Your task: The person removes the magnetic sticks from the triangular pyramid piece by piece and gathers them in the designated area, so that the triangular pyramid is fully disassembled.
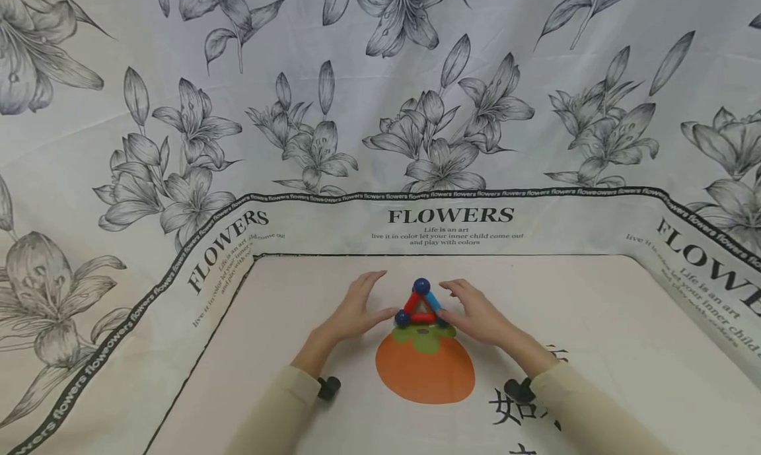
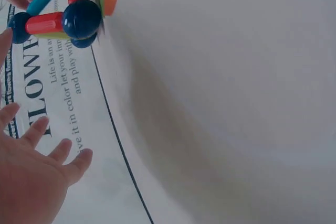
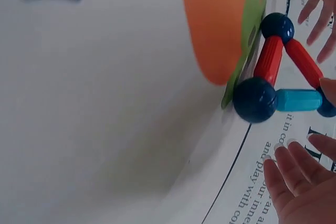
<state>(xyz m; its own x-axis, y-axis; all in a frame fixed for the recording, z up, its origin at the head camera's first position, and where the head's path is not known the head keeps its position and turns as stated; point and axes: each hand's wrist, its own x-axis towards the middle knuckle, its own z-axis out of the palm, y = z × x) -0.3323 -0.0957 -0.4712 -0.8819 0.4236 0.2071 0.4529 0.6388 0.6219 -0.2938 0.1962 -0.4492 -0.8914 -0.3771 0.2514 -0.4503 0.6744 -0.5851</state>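
A triangle of magnetic rods and balls stands between the two hands in the head view. It has two red rods (image 1: 424, 317), one light blue rod (image 1: 433, 302) and dark blue balls (image 1: 421, 285) at its corners. My left hand (image 1: 353, 310) is spread at its left, thumb tip right by the lower-left ball (image 1: 402, 319). On the other side, my right hand (image 1: 475, 313) has its fingers apart, thumb by the lower-right corner and partly over that ball. In the right wrist view the near ball (image 3: 254, 99) sits beside the right hand (image 3: 304, 187), whose fingers extend below the light blue rod (image 3: 299, 99).
Below the triangle, an orange persimmon (image 1: 425, 369) is printed on the pale tabletop (image 1: 250, 376), with dark characters (image 1: 514, 407) to its right. Behind rises a white flower-printed cloth (image 1: 333, 230). Black wrist mounts (image 1: 329, 387) sit at both cuffs.
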